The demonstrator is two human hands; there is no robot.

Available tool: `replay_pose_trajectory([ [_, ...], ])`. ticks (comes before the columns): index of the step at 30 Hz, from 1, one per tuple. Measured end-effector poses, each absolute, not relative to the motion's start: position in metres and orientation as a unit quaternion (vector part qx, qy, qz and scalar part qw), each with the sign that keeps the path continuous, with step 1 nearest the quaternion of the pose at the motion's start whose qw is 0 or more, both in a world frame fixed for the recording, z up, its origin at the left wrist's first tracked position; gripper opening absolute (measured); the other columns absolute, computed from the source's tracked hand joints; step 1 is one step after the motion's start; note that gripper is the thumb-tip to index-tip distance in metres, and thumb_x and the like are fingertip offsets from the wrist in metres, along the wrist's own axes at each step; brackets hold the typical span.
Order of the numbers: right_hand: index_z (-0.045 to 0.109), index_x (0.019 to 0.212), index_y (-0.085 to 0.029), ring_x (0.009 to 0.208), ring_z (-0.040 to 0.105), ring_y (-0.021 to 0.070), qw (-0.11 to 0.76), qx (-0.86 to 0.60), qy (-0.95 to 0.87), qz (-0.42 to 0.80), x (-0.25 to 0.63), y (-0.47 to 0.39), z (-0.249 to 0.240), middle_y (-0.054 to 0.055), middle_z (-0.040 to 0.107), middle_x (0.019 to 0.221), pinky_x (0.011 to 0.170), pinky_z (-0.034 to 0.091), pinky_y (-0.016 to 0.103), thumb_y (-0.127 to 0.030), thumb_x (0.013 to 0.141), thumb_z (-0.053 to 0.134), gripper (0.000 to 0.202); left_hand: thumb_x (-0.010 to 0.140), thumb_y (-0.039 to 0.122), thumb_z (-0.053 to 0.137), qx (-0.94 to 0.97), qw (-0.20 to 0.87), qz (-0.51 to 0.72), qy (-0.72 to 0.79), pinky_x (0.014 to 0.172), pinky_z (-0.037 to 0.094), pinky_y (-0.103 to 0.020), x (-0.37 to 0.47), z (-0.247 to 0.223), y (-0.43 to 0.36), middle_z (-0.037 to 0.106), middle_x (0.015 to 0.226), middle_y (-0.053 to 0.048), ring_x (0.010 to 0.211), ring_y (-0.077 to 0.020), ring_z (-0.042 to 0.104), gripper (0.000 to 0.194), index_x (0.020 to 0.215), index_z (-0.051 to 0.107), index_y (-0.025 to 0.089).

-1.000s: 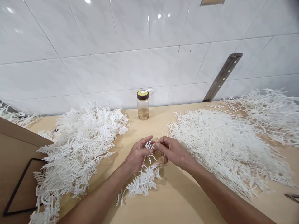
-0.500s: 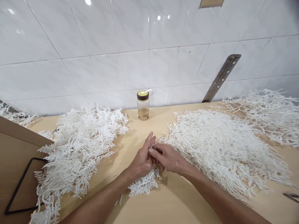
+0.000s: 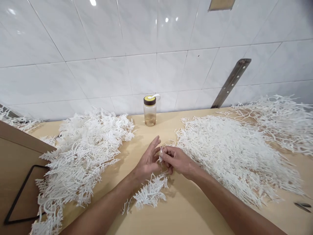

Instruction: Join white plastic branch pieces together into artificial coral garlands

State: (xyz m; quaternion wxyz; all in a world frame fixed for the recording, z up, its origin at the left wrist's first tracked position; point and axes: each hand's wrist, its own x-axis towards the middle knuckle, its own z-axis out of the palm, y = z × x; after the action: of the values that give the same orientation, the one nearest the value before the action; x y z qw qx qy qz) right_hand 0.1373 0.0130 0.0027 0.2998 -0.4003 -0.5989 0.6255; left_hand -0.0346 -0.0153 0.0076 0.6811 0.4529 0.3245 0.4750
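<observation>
Between my hands is a small white branching plastic sprig (image 3: pixel 160 159). My right hand (image 3: pixel 176 161) pinches it between thumb and fingertips. Close against it on the left, my left hand (image 3: pixel 148 160) has its fingers apart, palm turned toward the sprig; some of its fingertips are hidden behind it. Below the hands, a small heap of white sprigs (image 3: pixel 151 193) lies on the table, near my left wrist. To the right of my right hand spreads a large pile of fine white pieces (image 3: pixel 230 153).
A tall white sprig pile (image 3: pixel 83 150) stands left, beside a brown box (image 3: pixel 19 169) with a black wire frame (image 3: pixel 21 194). Near the tiled wall stands a lidded bottle (image 3: pixel 150 112). More white branches (image 3: pixel 286 120) lie far right, with a dark metal tool (image 3: pixel 302 206) at the right edge.
My left hand has opened and drawn slightly away from my right, so the pinched sprig shows. The small heap below the hands is more exposed.
</observation>
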Motion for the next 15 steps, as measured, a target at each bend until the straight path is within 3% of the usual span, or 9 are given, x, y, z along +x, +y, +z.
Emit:
replay_pose_trajectory([
  [2,0.053,0.076,-0.020,0.045,0.051,0.0100,0.316,-0.376,-0.591,0.640,0.139,0.015,0.004,-0.006,0.053,0.057,0.044,0.046,0.024,-0.055,0.084,0.065,0.038,0.063,0.013,0.071,0.379,0.697,0.495,0.354,0.094,0.047,-0.038,-0.036,0.008,-0.009,0.054,0.137,-0.012,0.115,-0.0271,0.057,0.081,0.140,0.051,0.025],
  [4,0.055,0.078,-0.019,0.046,0.053,0.0093,0.326,-0.364,-0.586,0.646,0.140,0.015,0.007,-0.006,0.054,0.061,0.044,0.047,0.024,-0.053,0.083,0.068,0.037,0.071,0.020,0.073,0.334,0.720,0.477,0.377,0.086,0.049,-0.036,-0.036,0.008,-0.005,0.067,0.107,-0.011,0.092,-0.0214,0.064,0.052,0.123,0.064,0.018],
  [6,0.055,0.078,-0.018,0.048,0.053,0.0088,0.324,-0.360,-0.582,0.653,0.141,0.015,0.011,-0.006,0.054,0.063,0.044,0.048,0.023,-0.049,0.080,0.072,0.035,0.077,0.029,0.074,0.340,0.745,0.442,0.365,0.078,0.049,-0.034,-0.035,0.009,-0.005,0.068,0.086,-0.009,0.075,-0.0176,0.063,0.033,0.105,0.070,0.013],
  [9,0.055,0.078,-0.018,0.048,0.051,0.0085,0.314,-0.356,-0.578,0.664,0.140,0.013,0.016,-0.007,0.051,0.060,0.043,0.048,0.022,-0.044,0.078,0.076,0.032,0.075,0.034,0.079,0.362,0.762,0.416,0.339,0.073,0.048,-0.031,-0.035,0.010,-0.007,0.068,0.080,-0.008,0.070,-0.0168,0.063,0.029,0.093,0.071,0.012],
  [15,0.058,0.083,-0.018,0.048,0.050,0.0078,0.313,-0.384,-0.589,0.639,0.143,0.015,0.013,-0.006,0.050,0.062,0.042,0.048,0.022,-0.041,0.079,0.074,0.028,0.068,0.031,0.085,0.363,0.734,0.437,0.372,0.069,0.045,-0.028,-0.037,0.010,-0.006,0.068,0.081,-0.007,0.072,-0.0158,0.062,0.033,0.089,0.070,0.012],
])
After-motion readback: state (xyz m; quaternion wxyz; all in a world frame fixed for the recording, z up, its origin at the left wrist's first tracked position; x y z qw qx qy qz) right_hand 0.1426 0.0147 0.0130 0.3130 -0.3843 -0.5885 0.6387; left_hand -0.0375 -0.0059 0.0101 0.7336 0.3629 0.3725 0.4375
